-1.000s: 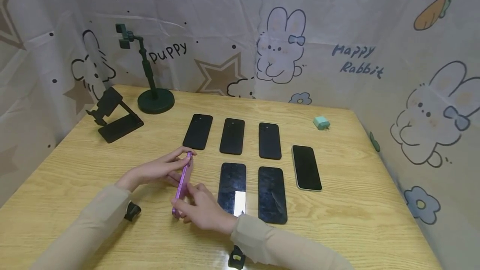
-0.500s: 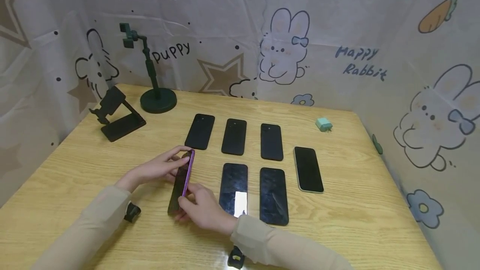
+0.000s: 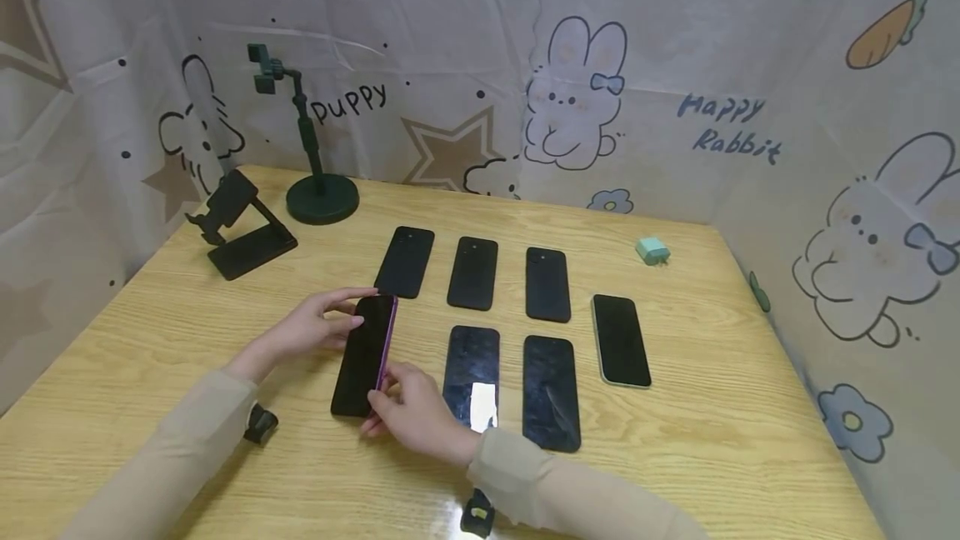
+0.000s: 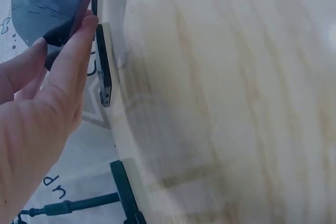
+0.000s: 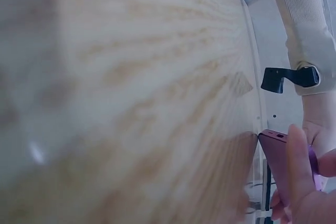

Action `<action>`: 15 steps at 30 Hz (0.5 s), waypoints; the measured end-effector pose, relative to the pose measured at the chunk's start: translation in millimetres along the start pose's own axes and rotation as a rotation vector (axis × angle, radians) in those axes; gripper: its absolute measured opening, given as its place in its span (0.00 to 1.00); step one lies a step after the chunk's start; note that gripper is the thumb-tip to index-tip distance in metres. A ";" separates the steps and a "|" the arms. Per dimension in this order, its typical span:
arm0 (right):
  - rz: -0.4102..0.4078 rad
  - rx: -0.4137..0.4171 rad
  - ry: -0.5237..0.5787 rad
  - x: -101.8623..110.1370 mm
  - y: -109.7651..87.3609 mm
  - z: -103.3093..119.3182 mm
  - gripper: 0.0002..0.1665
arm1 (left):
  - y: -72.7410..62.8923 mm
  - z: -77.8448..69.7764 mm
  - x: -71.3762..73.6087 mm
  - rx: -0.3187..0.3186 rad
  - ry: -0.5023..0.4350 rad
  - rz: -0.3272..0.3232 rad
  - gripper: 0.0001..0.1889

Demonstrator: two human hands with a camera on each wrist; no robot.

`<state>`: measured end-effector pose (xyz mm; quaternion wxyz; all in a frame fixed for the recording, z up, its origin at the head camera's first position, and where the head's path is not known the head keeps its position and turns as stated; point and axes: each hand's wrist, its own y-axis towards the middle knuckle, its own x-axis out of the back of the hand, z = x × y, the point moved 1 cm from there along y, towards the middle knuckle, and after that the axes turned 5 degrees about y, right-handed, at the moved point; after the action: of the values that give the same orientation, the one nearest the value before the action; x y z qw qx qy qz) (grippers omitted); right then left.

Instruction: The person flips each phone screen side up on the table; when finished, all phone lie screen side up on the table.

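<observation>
The purple-edged phone point(image 3: 354, 369) is held in both hands over the left half of the wooden table point(image 3: 712, 440), tilted, with its dark screen turned toward the head camera; whether its lower end is touching the wood cannot be told. Its upper left part is gripped by the left hand point(image 3: 309, 327), the thumb being laid on the screen side and a finger stretched along the top edge; its lower right edge is pinched by the right hand point(image 3: 422, 415), the thumb being placed at the front and the fingers partly hidden behind; the pinkish back is shown in the right wrist view.

Beyond and to the right, a row is formed by three black phones point(image 3: 472, 273), laid with their camera sides up; nearer, two glossy dark phones point(image 3: 551, 394) are laid side by side, a bright reflection being caught on the left one, which is partly covered by the right arm; to their right, a pale-edged phone point(image 3: 622, 340) is set screen up. A folding black stand point(image 3: 253, 251) is placed at the far left, just beside a dark green stand point(image 3: 322, 201); a mint plug point(image 3: 652, 251) is seen near the far right corner; the table is backed by a printed cloth point(image 3: 450, 48).
</observation>
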<state>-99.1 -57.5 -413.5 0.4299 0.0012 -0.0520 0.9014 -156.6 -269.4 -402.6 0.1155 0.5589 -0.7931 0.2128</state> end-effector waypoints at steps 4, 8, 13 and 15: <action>-0.017 0.003 -0.022 1.4 0.9 -0.4 0.21 | 0.9 0.7 3.0 -0.003 -0.026 -0.035 0.27; -0.045 -0.015 -0.051 1.5 2.8 -1.4 0.28 | 2.0 -0.2 5.6 -0.013 -0.009 -0.062 0.27; -0.041 -0.060 -0.116 0.2 2.5 -4.3 0.38 | 0.4 0.7 5.3 -0.002 0.041 -0.077 0.26; -0.030 -0.073 -0.142 -0.2 1.1 -4.7 0.41 | -0.8 1.4 4.7 0.008 0.048 -0.080 0.26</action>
<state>-99.7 -57.9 -418.3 0.4382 0.0504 -0.1153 0.8900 -157.4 -274.2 -401.7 0.1407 0.5855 -0.7661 0.2248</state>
